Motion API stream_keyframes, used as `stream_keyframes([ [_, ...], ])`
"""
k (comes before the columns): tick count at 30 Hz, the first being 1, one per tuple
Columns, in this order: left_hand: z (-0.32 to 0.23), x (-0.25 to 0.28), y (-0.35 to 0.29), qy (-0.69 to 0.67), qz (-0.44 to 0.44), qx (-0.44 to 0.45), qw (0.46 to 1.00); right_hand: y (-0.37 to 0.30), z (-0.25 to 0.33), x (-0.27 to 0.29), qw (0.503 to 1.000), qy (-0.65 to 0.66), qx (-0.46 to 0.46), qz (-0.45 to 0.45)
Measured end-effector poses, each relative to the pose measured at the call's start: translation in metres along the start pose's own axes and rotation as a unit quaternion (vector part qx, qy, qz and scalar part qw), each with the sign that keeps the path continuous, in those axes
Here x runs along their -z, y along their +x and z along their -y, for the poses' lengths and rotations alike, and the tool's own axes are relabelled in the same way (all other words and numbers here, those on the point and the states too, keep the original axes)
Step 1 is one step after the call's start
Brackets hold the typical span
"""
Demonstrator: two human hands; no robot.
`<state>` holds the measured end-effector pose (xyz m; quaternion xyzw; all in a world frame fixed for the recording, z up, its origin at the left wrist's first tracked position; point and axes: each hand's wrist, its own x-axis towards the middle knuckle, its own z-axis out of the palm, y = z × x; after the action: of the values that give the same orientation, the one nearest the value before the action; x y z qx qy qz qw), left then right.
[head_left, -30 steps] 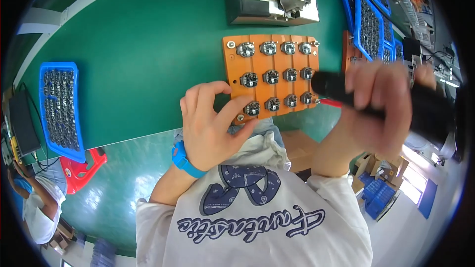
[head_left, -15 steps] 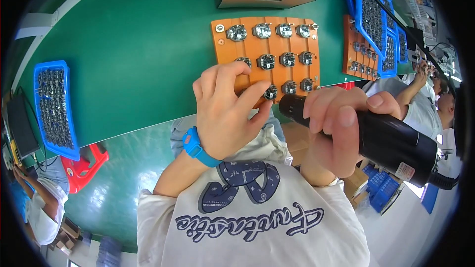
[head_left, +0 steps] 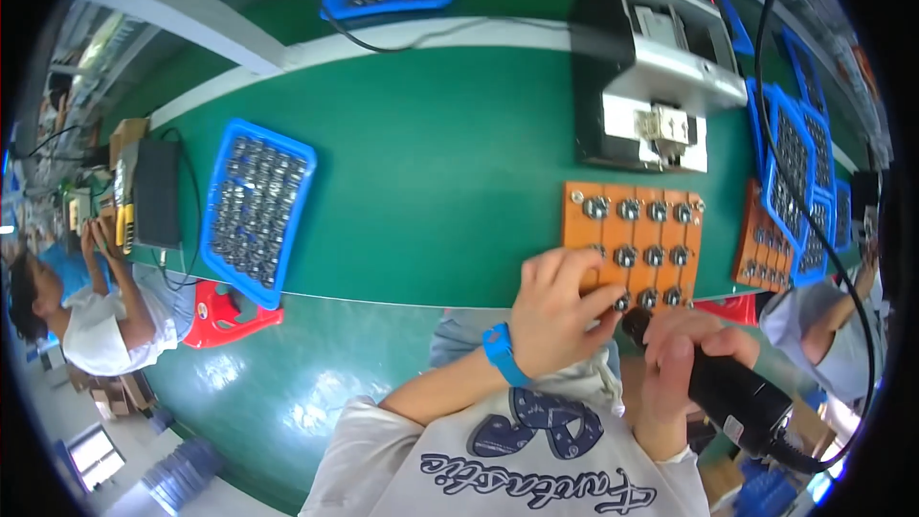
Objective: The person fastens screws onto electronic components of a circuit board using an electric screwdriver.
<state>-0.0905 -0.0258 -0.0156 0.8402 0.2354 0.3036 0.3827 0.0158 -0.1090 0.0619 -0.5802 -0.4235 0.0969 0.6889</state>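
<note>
My left hand (head_left: 560,316), with a blue watch (head_left: 503,354) on its wrist, rests over the near left part of an orange fixture board (head_left: 571,220). Its thumb and index finger close around a small round metal part (head_left: 621,303) in the nearest row; the other fingers bend over the board's left side. My right hand (head_left: 675,354) is wrapped round a black electric screwdriver (head_left: 737,402), whose nose (head_left: 635,325) points at that same part. Rows of similar metal parts (head_left: 625,256) sit in the board. The driver's tip and its contact are too small to tell.
Behind the board stands a black and silver machine (head_left: 613,86). A blue tray (head_left: 212,220) of metal parts lies left on the green table (head_left: 431,172). Stacked blue trays (head_left: 814,153) and another orange board (head_left: 751,239) are at right. The driver's cable (head_left: 866,325) loops up. Co-workers sit either side.
The whole view has shifted left and back, so my hands and the board appear further right and smaller. Both hands keep nearly the same place on the board.
</note>
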Motion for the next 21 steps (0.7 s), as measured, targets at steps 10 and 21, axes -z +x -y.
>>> stream_keyframes([
  [10,-0.002,0.007,0.005,0.013,-0.004,0.003,1.000,0.014,0.000,0.001,0.999,0.027,-0.033,0.008],
  [21,-0.001,0.056,0.013,-0.049,0.044,0.026,0.998,0.077,0.005,0.058,0.988,0.100,-0.078,-0.086],
])
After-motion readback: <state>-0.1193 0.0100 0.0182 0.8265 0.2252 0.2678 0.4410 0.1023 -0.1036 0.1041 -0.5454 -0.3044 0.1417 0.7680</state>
